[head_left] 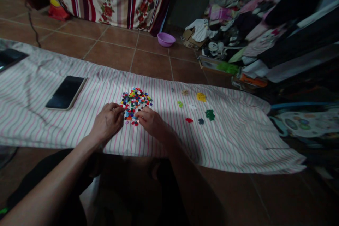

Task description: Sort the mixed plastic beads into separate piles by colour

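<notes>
A loose pile of small multicoloured pieces (136,97), like tiny cubes or beads, lies on a striped cloth (164,137). My left hand (109,118) rests at the pile's left edge, its fingers bent together by the pieces. At the pile's lower right, my right hand (149,120) has thumb and fingers pinched; anything between them is too small to make out. To the right lie little single-colour groups: yellow pieces (201,96), dark green pieces (210,114), red pieces (189,120), grey-blue pieces (201,121), white pieces (192,106), lime pieces (180,104) and tan pieces (184,92).
A phone (66,93) lies left of the pile, and another dark device (10,58) sits at the far left. Beyond the cloth, a purple basin (166,39) stands on the tiled floor. Heaped clothes (238,17) fill the right background.
</notes>
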The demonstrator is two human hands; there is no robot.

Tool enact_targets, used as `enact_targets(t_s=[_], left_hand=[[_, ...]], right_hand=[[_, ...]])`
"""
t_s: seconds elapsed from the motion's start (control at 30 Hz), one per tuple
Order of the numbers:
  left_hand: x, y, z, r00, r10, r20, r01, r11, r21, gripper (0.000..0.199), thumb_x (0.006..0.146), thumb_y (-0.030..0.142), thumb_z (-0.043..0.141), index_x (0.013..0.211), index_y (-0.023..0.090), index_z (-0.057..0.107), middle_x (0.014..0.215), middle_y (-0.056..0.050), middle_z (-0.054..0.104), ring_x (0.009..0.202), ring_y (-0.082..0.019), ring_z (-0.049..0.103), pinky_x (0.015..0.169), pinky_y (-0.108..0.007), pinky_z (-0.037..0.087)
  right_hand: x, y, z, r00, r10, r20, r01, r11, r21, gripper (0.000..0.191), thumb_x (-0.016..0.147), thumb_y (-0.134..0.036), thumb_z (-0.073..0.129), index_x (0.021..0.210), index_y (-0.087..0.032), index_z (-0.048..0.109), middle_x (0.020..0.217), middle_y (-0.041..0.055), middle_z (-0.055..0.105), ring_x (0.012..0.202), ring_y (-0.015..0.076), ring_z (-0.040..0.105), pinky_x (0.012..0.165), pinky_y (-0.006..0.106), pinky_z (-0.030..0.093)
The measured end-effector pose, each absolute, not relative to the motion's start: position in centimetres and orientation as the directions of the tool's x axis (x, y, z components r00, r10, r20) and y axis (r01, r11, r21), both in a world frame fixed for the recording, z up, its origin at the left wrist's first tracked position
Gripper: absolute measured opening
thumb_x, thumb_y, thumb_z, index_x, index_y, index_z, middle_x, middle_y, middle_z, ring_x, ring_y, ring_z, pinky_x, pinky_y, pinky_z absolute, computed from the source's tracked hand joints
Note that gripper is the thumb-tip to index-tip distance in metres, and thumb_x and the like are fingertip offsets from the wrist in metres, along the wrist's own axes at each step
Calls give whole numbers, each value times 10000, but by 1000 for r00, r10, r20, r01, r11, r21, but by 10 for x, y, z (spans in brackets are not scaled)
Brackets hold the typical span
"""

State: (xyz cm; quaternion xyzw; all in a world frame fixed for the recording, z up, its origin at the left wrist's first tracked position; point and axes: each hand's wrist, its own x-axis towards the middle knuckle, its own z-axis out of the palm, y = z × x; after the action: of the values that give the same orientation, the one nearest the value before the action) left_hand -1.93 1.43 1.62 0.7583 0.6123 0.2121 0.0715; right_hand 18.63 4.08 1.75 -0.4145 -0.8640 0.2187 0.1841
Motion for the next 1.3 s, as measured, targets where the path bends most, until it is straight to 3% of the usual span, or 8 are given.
enact_targets(t_s=[0.33, 0.53, 0.73, 0.9, 1.1, 1.3], left_hand=[[-19, 15, 15, 164, 958, 235, 899, -243, 365, 367, 913, 340, 389, 1035, 162, 686, 1034, -108, 632, 986, -261, 575, 824, -396, 516], [-18, 14, 17, 159, 958, 237, 901, -239, 362, 363, 908, 327, 385, 1022, 164, 689, 1030, -108, 635, 982, -257, 578, 847, -397, 509], [-19, 13, 17, 159, 958, 238, 893, -243, 380, 370, 907, 348, 377, 1021, 176, 684, 1048, -104, 634, 998, -251, 578, 858, -386, 510], [-20, 14, 16, 168, 958, 231, 887, -249, 389, 361, 901, 351, 385, 1022, 188, 684, 1052, -101, 636, 998, -249, 581, 862, -397, 515], [-23, 15, 14, 177, 958, 225, 883, -256, 393, 374, 904, 357, 389, 1049, 177, 683, 1049, -114, 634, 1005, -263, 582, 859, -418, 521], [-25, 16, 11, 193, 957, 214, 881, -265, 391, 380, 908, 345, 392, 1073, 163, 682, 1064, -118, 627, 1003, -257, 577, 899, -418, 503]], right_hand=[[188, 34, 23, -590, 802, 90, 673, 551, -494, 265, 885, -105, 552, 1117, -148, 674, 971, 84, 606, 893, 172, 584, 850, 308, 479], [186, 32, 25, -596, 795, 111, 667, 567, -483, 187, 891, -118, 554, 1035, -167, 664, 971, 63, 597, 900, 160, 574, 851, 289, 466], [191, 36, 21, -574, 798, 181, 608, 564, -559, 110, 866, -100, 552, 888, -148, 648, 867, 54, 628, 852, 159, 582, 796, 276, 456], [197, 39, 20, -438, 883, 165, 572, 416, -707, 88, 832, -141, 569, 844, -170, 651, 828, 26, 664, 769, 134, 604, 728, 255, 455], [197, 38, 15, -312, 948, -58, 354, 59, -933, 135, 817, -278, 579, 885, -178, 639, 653, -29, 628, 603, 107, 606, 605, 232, 471], [197, 37, 14, -247, 949, -196, 113, -172, -979, 180, 786, -326, 602, 878, -173, 621, 715, -10, 663, 566, 86, 589, 557, 222, 486]])
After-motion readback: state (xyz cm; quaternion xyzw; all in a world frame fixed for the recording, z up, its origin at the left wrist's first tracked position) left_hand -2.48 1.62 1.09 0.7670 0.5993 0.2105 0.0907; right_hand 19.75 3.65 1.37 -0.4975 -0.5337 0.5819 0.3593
